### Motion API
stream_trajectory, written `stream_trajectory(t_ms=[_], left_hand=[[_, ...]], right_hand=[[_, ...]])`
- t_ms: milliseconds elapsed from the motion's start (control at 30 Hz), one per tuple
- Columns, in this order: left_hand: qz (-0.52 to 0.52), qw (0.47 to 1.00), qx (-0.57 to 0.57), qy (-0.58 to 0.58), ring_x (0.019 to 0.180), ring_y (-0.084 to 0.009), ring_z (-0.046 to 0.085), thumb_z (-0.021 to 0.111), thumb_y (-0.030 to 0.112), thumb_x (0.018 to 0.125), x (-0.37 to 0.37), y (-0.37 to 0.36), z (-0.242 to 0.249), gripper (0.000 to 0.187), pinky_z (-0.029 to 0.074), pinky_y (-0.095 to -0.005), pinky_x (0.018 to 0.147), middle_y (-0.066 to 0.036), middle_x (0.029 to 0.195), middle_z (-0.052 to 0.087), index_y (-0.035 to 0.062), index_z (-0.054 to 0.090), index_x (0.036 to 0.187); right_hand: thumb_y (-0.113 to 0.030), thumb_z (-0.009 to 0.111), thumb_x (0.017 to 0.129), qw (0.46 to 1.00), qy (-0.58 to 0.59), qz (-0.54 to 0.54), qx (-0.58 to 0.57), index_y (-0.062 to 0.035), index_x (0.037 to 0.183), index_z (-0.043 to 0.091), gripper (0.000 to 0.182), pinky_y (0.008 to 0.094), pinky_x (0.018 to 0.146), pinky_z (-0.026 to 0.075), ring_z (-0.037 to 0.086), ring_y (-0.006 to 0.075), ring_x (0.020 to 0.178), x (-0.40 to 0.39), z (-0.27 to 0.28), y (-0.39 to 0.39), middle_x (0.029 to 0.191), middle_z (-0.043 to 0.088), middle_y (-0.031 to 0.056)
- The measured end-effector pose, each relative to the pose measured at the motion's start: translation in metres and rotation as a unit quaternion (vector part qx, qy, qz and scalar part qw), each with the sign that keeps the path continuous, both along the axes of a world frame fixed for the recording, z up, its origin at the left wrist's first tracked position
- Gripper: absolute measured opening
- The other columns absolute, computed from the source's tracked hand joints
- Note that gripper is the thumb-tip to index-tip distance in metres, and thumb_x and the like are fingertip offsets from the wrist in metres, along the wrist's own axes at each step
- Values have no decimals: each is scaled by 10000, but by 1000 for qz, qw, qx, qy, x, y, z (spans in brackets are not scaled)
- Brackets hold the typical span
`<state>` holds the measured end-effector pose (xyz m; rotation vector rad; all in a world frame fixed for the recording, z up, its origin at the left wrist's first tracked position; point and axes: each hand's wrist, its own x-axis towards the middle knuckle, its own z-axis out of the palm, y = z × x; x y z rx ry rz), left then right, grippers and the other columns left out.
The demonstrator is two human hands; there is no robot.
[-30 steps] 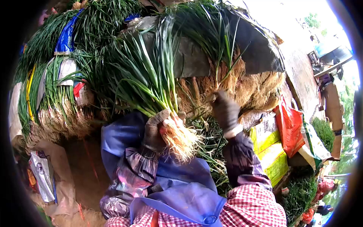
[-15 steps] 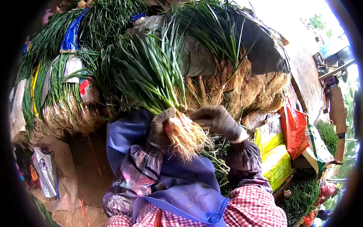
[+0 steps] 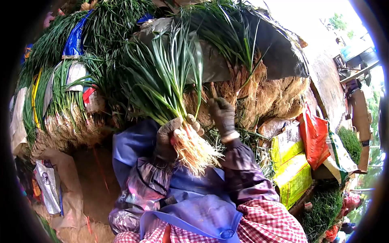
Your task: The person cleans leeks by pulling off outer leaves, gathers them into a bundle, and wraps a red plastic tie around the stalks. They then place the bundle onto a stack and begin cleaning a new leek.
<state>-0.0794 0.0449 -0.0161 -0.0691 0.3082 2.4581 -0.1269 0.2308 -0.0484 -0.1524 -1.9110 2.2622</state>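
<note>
My left hand point(image 3: 165, 139), in a dark, dirty glove, is wrapped round a bunch of green garlic point(image 3: 187, 135). Its long flat leaves fan upward, and its pale roots hang below my fingers over the blue apron point(image 3: 198, 214). To the right of the bunch, my right hand point(image 3: 223, 116), also gloved, is raised with curled fingers. It is in front of the hanging roots point(image 3: 255, 95) of the heap behind; what its fingers hold, if anything, is hidden.
A dark sheet point(image 3: 279, 56) partly covers the heap ahead. More plants with roots point(image 3: 73, 121) are stacked at left, with a blue plastic piece point(image 3: 77, 38) above. At right lie a yellow bag point(image 3: 293, 178) and a red-orange bag point(image 3: 314, 139).
My right hand has moved up and away from the bunch's stems, toward the heap's roots. My left hand keeps its hold on the bunch, which has shifted slightly left.
</note>
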Motion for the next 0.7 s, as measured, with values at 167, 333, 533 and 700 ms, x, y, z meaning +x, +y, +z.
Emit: stream_trajectory(t_ms=[167, 333, 533, 700], left_hand=[[44, 998, -46, -27, 955, -328, 604, 598, 266, 851, 3, 1, 6, 435, 471, -504, 872, -192, 1053, 616, -28, 518, 1162], [30, 998, -47, -16, 921, -317, 613, 593, 236, 855, 0, 7, 13, 426, 488, -476, 857, -195, 1032, 620, -68, 513, 1144], [50, 990, -129, -5, 796, -243, 624, 594, 250, 844, 2, 7, 14, 385, 519, -376, 766, -165, 894, 630, -61, 567, 1069], [7, 976, -215, 29, 727, -226, 624, 558, 289, 859, 0, 5, -1, 340, 515, -337, 712, -148, 796, 632, -47, 600, 898]], right_hand=[[-400, 670, 824, 919, -14, -52, 391, -75, 942, 649, 346, 255, 672, 508, 597, 123, 674, 13, 19, 65, 797, 663, 40], [-253, 714, 815, 900, -24, -148, 409, -42, 906, 641, 241, 262, 585, 475, 579, 122, 639, -33, 52, 85, 767, 655, 47], [-119, 681, 833, 975, -94, 168, 114, 5, 946, 640, 173, 256, 636, 510, 603, 119, 718, 12, 62, 21, 822, 674, 75], [-183, 660, 864, 961, -170, 187, 110, 49, 1035, 610, 292, 241, 630, 504, 601, 92, 692, 26, 77, -3, 857, 664, 77]])
